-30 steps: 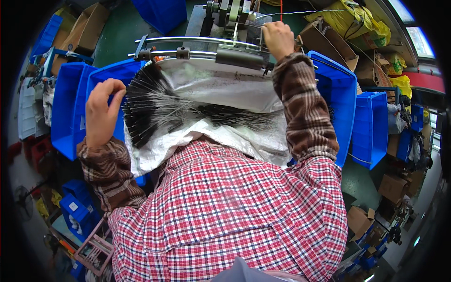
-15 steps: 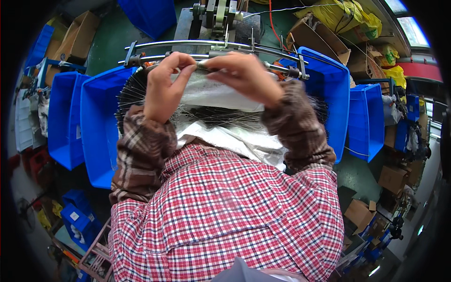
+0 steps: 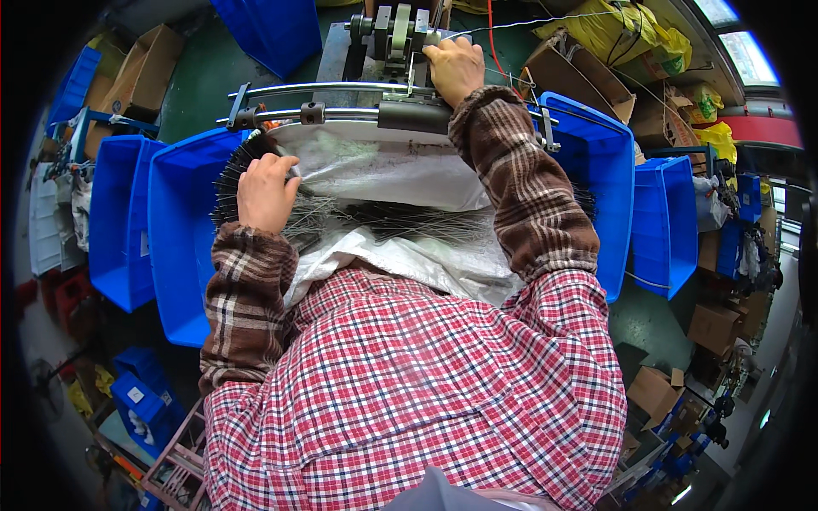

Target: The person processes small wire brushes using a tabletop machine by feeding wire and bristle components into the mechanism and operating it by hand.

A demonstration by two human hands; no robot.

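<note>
My left hand (image 3: 267, 192) rests on a fanned bundle of thin dark wires (image 3: 375, 220) that lies across a white woven sack (image 3: 400, 170) in front of me, fingers curled over the wire ends. My right hand (image 3: 455, 68) reaches forward to a small grey metal machine (image 3: 396, 34) and pinches something at its side; what it holds is too small to tell. A thin wire (image 3: 528, 21) runs from the machine toward the upper right. Two curved metal rails (image 3: 324, 100) cross between me and the machine.
Large blue plastic bins stand left (image 3: 179, 247) and right (image 3: 596, 162), with more blue bins (image 3: 660, 221) beyond. Cardboard boxes (image 3: 579, 68) and yellow bags (image 3: 648, 43) crowd the upper right. The floor is green (image 3: 196, 85). My checked shirt fills the lower view.
Half a second ago both hands held the white sack up together. Now my right hand has gone forward to the machine and my left has dropped onto the wires.
</note>
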